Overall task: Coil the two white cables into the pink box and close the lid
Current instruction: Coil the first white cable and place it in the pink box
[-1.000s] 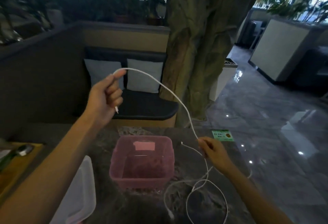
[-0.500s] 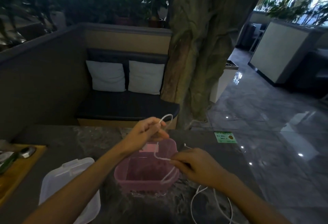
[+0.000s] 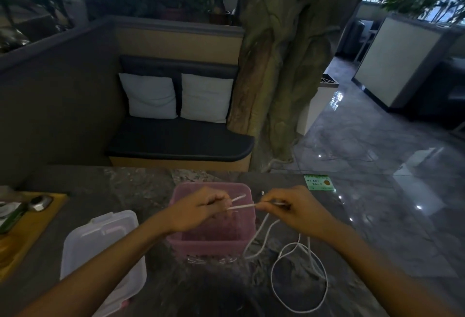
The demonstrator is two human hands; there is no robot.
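Observation:
The open pink box (image 3: pixel 208 242) stands on the dark marble table. My left hand (image 3: pixel 198 209) hovers over the box, pinching a short stretch of white cable (image 3: pixel 241 206). My right hand (image 3: pixel 292 207) grips the same stretch just right of the box rim, so it runs taut between both hands. From my right hand the cable drops to the table and lies in loose loops (image 3: pixel 299 279) to the right of the box. I cannot tell the two cables apart in the loops. The translucent white lid (image 3: pixel 103 248) lies flat to the left of the box.
A wooden tray (image 3: pixel 27 226) with a metal spoon and a green item sits at the far left. A small green card (image 3: pixel 318 182) lies at the table's far right corner. Beyond the table are a bench with two white cushions and a thick tree trunk.
My left hand came down from head height to just over the box. My right hand shifted right of the rim, and the cable between both hands shortened and pulled straight.

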